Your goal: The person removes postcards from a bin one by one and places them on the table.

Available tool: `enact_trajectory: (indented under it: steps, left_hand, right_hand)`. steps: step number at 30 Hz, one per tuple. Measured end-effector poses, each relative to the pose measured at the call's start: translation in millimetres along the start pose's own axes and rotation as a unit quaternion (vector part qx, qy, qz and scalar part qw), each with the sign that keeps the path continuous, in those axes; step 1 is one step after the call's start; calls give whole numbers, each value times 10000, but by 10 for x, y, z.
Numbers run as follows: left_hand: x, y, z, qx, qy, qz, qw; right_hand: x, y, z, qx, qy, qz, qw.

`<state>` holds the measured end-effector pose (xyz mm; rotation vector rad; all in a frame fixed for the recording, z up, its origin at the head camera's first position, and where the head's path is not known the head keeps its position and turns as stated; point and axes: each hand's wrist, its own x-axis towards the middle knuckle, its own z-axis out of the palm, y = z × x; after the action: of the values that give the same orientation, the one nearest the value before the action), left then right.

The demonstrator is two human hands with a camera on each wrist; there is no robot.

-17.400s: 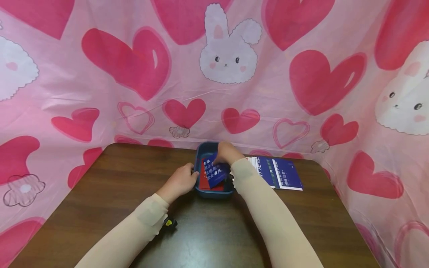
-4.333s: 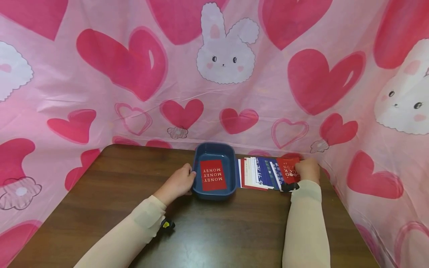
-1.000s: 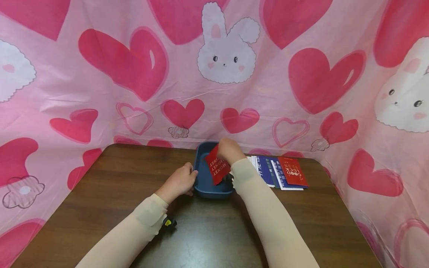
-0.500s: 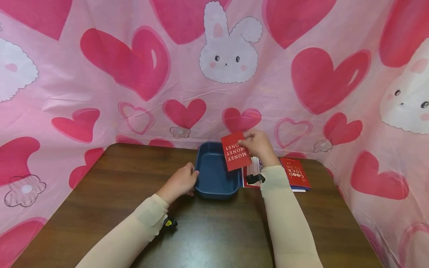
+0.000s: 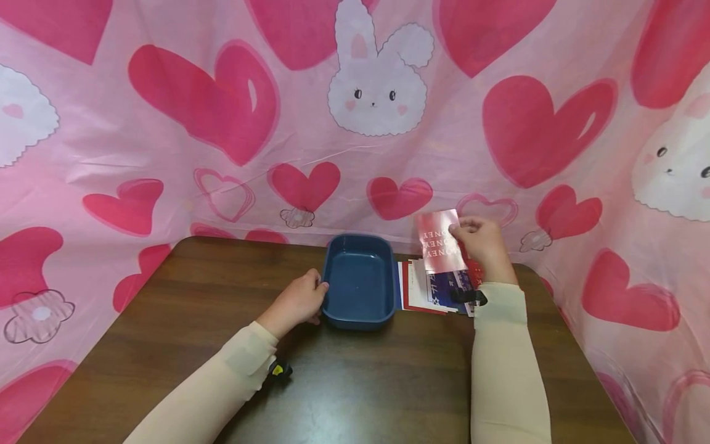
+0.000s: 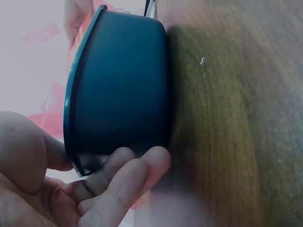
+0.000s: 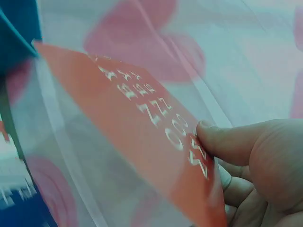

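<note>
My right hand (image 5: 487,245) pinches a red card (image 5: 442,242) near its edge, thumb on the printed face. The card, lettered "MONEY" in several lines, tilts in the air above a row of overlapping cards (image 5: 417,293). In the right wrist view the same card (image 7: 137,127) slants away from the thumb. My left hand (image 5: 299,298) grips the left rim of a blue plastic box (image 5: 359,322), which stands on the table with no cards inside. In the left wrist view, the box's outer wall (image 6: 120,80) shows above the curled fingers.
The card row extends right from the box's right side, partly hidden by the right hand and its wrist camera (image 5: 468,296). A brown wooden table (image 5: 344,394) bears everything. Behind it hangs a pink curtain (image 5: 310,139) with hearts and rabbits.
The "MONEY" card has been lifted out of the box and carried right, over the row. Earlier, a blue card left the box and a "GOOD LUCK" card was laid at the row's right end.
</note>
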<state>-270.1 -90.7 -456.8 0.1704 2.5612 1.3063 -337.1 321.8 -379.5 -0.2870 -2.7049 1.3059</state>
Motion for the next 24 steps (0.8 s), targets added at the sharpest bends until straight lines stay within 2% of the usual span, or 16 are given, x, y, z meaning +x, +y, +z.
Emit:
enact_trajectory:
  steps: [7, 12, 16, 19, 24]
  left_hand:
    - [2, 7, -10, 4, 37, -16, 10000]
    - [-10, 10, -12, -9, 11, -52, 10000]
    - [-12, 10, -11, -49, 20, -84, 10000]
    - [-5, 6, -7, -49, 19, -53, 10000]
    - [3, 10, -3, -14, 50, -27, 10000]
  right_hand:
    - [51, 448, -309, -312, 512, 180, 9980]
    - [67, 768, -405, -589, 673, 701, 9935]
    - [69, 940, -423, -376, 635, 1374, 9878]
    - [82, 1054, -403, -148, 578, 1703, 9836]
    - [109, 1231, -332, -320, 641, 1743, 9821]
